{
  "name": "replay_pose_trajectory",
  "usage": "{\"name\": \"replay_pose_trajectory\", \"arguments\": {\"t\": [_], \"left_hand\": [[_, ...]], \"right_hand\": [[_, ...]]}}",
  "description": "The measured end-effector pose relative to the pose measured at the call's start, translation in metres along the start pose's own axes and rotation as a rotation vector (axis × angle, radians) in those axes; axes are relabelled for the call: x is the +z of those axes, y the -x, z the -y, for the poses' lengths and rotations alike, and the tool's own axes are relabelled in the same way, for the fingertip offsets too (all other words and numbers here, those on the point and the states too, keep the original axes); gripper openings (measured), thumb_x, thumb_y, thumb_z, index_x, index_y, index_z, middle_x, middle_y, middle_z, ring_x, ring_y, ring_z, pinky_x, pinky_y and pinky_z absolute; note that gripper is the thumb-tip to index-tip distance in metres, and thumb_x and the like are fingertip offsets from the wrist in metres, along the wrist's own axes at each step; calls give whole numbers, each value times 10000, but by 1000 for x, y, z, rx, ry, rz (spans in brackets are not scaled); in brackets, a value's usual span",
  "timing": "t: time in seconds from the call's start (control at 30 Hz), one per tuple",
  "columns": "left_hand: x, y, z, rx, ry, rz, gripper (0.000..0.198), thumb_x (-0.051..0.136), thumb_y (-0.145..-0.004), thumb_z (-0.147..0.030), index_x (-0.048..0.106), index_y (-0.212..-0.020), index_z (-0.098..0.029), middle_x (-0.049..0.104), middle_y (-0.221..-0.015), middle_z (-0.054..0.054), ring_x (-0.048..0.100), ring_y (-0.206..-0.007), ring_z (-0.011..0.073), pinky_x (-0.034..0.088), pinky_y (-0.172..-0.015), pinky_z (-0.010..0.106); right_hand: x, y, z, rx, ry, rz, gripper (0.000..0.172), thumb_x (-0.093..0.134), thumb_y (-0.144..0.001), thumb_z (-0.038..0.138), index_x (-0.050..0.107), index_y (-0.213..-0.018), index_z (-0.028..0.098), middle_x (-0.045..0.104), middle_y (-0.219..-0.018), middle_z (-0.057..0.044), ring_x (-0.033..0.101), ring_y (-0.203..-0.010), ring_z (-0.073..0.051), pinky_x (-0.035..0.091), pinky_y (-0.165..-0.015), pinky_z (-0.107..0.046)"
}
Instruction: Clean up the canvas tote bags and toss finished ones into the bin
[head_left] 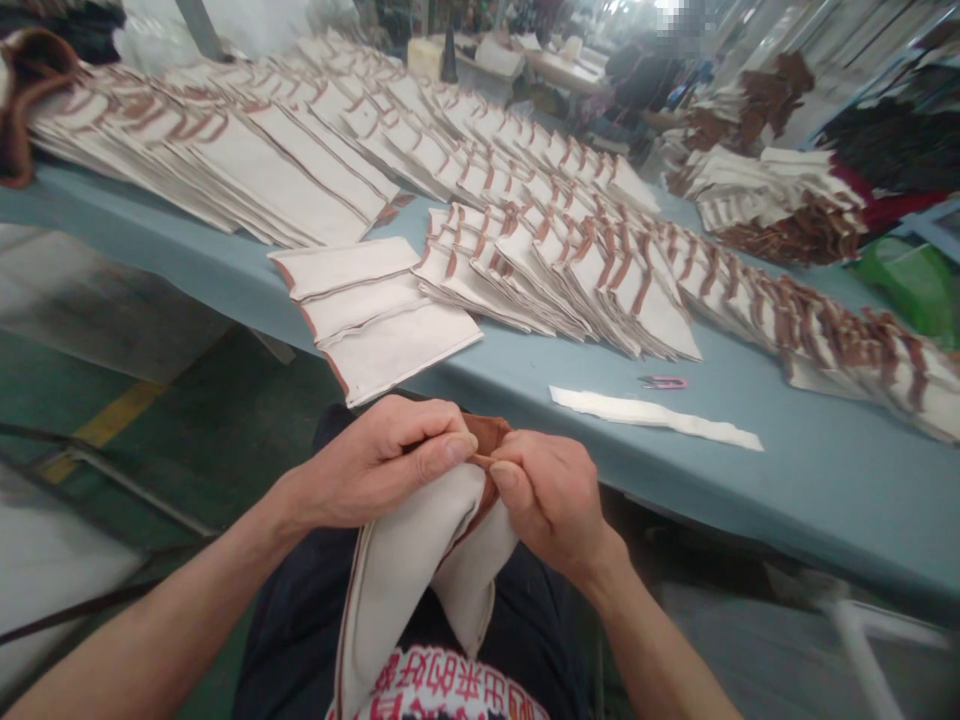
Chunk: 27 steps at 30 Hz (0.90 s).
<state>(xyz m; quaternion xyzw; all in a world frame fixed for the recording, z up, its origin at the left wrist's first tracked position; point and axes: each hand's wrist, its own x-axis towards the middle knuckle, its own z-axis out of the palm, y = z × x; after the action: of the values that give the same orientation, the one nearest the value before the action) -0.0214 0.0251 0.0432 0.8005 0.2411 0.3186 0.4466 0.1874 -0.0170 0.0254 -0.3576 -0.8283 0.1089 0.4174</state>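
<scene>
Over my lap hangs a cream fabric piece (409, 560) with a brown lining or edge showing at its top. My left hand (397, 455) pinches the brown edge between thumb and fingers. Close beside it, my right hand (551, 495) grips the same edge, thumb on top. The rest of the piece drapes below both hands in folds. Just beyond my left hand, a similar cream panel (382, 315) with brown trim lies flat at the table's front edge.
A blue-covered table (780, 500) runs across in front. Overlapping stacks of cream panels (570, 270) with brown edging fill its back. A white strip (656, 418) and pink thread snips (665, 382) lie to the right. A green bag (907, 285) sits at far right.
</scene>
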Motion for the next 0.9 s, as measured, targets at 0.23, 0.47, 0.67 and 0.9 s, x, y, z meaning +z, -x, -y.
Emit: {"name": "replay_pose_trajectory", "arguments": {"t": [0.23, 0.47, 0.67, 0.9], "left_hand": [[-16, 0, 4, -170, 18, 74, 506, 336, -1090, -449, 534, -717, -169, 457, -660, -39, 425, -600, 120, 352, -584, 251], [-20, -1, 15, -185, 87, 124, 500, 333, -1078, -473, 543, -738, -172, 553, -712, -9, 492, -663, 155, 410, -659, 272], [-21, -4, 11, -167, 145, 242, 209, 513, -926, -305, 639, -868, -149, 634, -830, 15, 575, -778, 175, 446, -734, 254], [-15, -7, 4, -111, 193, 247, 147, 586, -867, -200, 702, -916, -124, 726, -863, 43, 642, -775, 160, 481, -733, 223]], "right_hand": [[-3, 10, -16, 37, 70, -1, 419, 377, -1128, 310, 587, -778, 211, 634, -627, 7, 581, -541, -128, 430, -569, -256], [-26, 16, -24, 129, -42, 67, 328, 427, -1090, 232, 569, -794, 222, 621, -654, 8, 583, -585, -146, 438, -590, -270], [-22, 30, -43, 329, -87, 126, 328, 442, -1093, 318, 600, -830, 206, 629, -730, -10, 570, -646, -152, 446, -626, -270], [-6, 31, -47, 426, -199, 221, 382, 428, -1105, 372, 651, -865, 175, 639, -772, -25, 581, -717, -153, 450, -648, -258]]}}
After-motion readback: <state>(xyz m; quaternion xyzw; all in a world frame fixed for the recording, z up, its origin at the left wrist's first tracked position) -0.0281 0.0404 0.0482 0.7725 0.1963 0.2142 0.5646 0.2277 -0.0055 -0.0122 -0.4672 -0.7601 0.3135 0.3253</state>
